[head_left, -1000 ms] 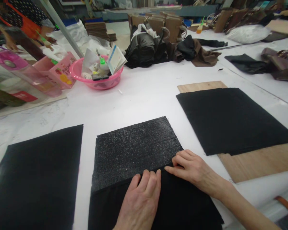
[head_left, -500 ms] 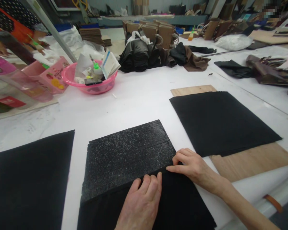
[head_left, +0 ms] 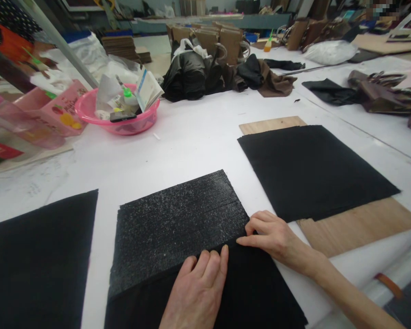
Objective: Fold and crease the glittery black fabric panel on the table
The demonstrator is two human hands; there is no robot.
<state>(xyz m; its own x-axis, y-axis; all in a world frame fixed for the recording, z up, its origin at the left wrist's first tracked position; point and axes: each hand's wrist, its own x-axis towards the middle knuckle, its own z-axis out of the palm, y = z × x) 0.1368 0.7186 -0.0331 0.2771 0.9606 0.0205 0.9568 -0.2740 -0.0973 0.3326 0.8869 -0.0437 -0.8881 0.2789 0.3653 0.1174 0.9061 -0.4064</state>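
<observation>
A black panel (head_left: 178,224) with a pale, glistening speckle on its surface lies on the white table in front of me. Over its near part lies a plain black fabric sheet (head_left: 253,288), its far edge running across the panel. My left hand (head_left: 197,288) is on that edge, fingers bent and held close together, pinching the cloth. To its right, my right hand (head_left: 272,237) grips the same edge near the panel's right side between thumb and fingers. The fingertips of both hands partly hide the edge.
Another black sheet (head_left: 37,260) lies at left. At right, a black stack (head_left: 315,171) rests on a wooden board (head_left: 366,226). Farther back are a pink basin (head_left: 123,125) of small items, black bundles (head_left: 188,77) and brown bags (head_left: 231,43). A person's arm shows far left.
The view has shifted slightly, so most things sit a little farther left. Both hands keep their places on the fabric edge, with hardly any movement.
</observation>
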